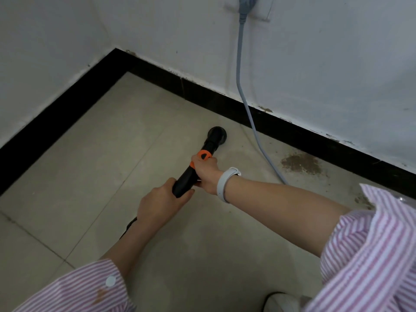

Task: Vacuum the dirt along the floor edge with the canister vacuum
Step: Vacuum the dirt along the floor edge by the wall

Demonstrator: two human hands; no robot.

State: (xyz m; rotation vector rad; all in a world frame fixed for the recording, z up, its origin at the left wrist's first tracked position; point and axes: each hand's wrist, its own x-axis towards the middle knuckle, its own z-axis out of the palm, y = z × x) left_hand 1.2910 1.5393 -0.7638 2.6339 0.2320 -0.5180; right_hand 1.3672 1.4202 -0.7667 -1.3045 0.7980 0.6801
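Currently the left hand (161,204) and right hand (206,171) both grasp the vacuum wand (195,170), nozzle (217,135) on the floor beyond them. Sweep it rightward to the dirt (301,164), clear of the cable (254,129).

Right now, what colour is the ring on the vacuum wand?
Orange, on the black vacuum wand, just above the right hand; head view.

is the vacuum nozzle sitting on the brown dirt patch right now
No, the nozzle sits left of the grey cord, while the dirt patch lies right of it.
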